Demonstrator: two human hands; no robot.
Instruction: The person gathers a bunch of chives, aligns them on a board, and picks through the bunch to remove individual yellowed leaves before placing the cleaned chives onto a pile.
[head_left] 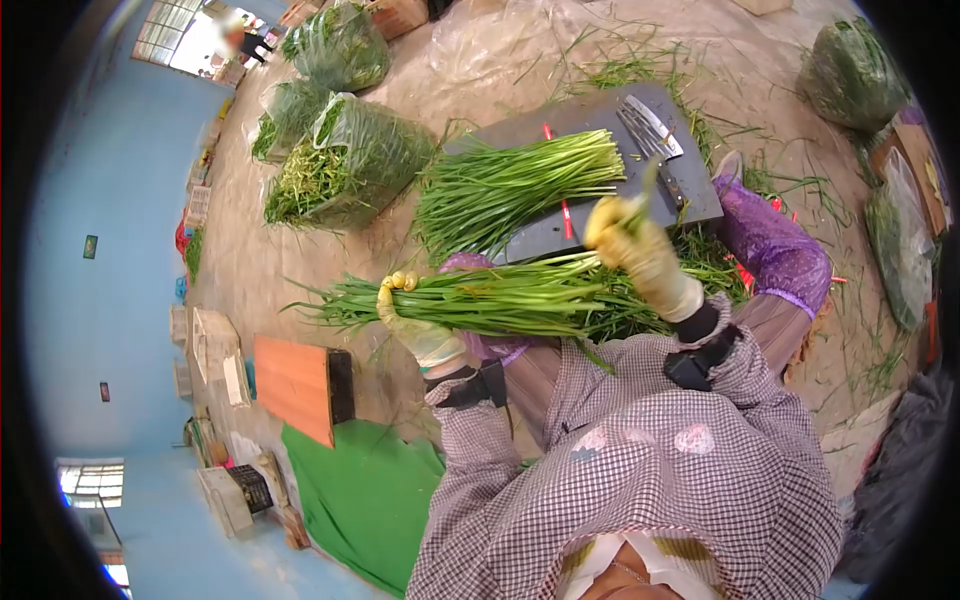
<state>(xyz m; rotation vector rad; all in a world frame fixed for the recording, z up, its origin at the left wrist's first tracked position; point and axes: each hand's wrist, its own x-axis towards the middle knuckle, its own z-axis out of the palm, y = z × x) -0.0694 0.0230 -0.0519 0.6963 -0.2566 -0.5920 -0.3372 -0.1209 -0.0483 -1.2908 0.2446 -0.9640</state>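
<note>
A bunch of long green leafy stalks [500,300] lies across my lap. My left hand [405,310], in a yellowish glove, is wrapped round its leafy left part. My right hand [625,235], gloved too and somewhat blurred, is raised over the pale stem ends with its fingers curled round a thin green stalk [648,185]. Beyond my hands, a second bunch of stalks [520,185] rests on a dark grey board [690,110], with a red strip [567,220] beneath it. Knives with dark handles [650,140] lie at the board's right end.
Clear bags of greens [350,160] stand at the upper left, another bag [850,75] at the upper right. Loose leaves [640,70] litter the floor. An orange panel [292,388] and green cloth [350,500] lie lower left. A distant person [255,42] is near the doorway.
</note>
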